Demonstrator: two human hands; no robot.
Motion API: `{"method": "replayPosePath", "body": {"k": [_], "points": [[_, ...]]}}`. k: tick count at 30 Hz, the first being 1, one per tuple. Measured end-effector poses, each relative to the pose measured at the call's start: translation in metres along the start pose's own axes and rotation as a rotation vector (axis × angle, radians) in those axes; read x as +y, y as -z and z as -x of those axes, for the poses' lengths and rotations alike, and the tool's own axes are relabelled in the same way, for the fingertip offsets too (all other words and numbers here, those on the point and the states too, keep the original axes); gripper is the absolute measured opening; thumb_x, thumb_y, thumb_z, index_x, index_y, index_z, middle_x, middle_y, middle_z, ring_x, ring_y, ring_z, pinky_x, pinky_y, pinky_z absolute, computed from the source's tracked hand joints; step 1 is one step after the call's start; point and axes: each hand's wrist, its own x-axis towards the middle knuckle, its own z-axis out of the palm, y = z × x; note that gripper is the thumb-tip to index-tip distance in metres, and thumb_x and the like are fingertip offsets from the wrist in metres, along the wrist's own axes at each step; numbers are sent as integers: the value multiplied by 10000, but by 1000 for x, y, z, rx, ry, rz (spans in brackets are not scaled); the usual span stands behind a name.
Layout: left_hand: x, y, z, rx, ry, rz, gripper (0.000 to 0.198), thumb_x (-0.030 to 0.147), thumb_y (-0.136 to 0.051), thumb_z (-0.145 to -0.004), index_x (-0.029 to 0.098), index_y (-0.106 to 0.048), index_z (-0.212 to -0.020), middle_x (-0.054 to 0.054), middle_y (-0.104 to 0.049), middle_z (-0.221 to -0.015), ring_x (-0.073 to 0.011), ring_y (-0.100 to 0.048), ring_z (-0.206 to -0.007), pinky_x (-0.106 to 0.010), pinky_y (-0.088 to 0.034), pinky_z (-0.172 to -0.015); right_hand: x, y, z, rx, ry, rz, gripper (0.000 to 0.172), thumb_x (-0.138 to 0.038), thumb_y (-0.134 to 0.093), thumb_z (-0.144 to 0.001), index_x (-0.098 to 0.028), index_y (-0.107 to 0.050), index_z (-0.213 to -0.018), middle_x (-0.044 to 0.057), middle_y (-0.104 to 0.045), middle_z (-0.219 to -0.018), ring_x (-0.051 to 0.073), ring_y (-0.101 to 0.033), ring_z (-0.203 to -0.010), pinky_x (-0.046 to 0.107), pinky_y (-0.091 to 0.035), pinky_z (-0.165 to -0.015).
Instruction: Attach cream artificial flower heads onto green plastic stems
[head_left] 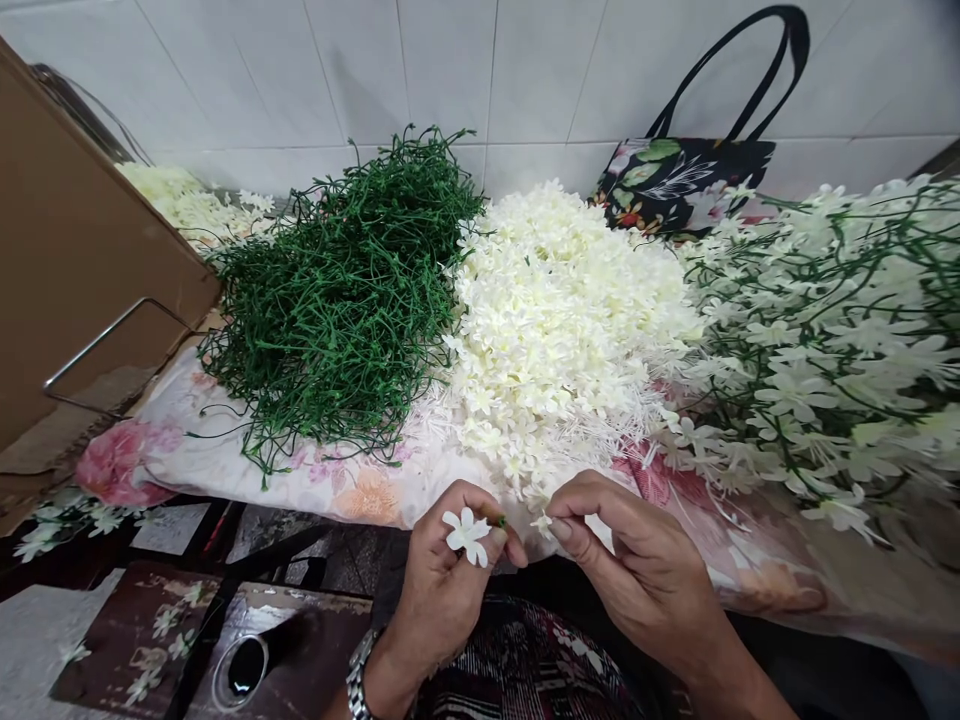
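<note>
The left hand (442,575) holds a small white flower (466,534) against its curled fingers (495,545); the flower is flat, with about five rounded petals spread like a star, and a short bit of green stem (500,521) shows just beside it at the fingertips. The right hand (637,565) pinches a second, smaller white blossom (541,523) between thumb and forefinger, close to the left hand's fingertips but apart from the first flower. Both hands sit low in the middle of the view, just in front of a floral cloth (225,465). On the cloth lie a tangled heap of green stems (345,300), a pile of loose cream blossoms (555,320) and finished flowered sprigs (832,330). A dark floral bag (682,180) leans on the tiled wall (450,70).
</note>
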Motion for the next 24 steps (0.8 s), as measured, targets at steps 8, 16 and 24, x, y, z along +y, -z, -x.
{"method": "replayPosePath", "body": {"k": [8,16,24], "points": [[4,3,-3,6,-30,-160,114,214,-618,-735,139,-629,-650,-11,-567,-570,-133,-515,-539,-231,-396,-503,-9,3,-7,-97,66,13,109,-90,-470,-881,-177,-530,-858,-1,-535,-722,78,-509,-644,187,-411,-566],[10,4,-4,-23,-119,-330,124,132,-550,-731,127,-642,-649,-28,-590,-569,-134,-517,-518,-232,-395,-501,-10,5,-10,-188,157,211,157,-81,-425,-885,-136,-561,-829,42,-548,-726,123,-502,-680,242,-423,-609],[4,0,-10,-19,-24,-273,94,148,-545,-690,147,-588,-606,7,-526,-546,-122,-492,-514,-219,-397,-500,-2,0,-16,-225,167,308,216,-109,-375,-903,-136,-545,-774,42,-531,-681,132,-496,-644,245,-420,-576]]}}
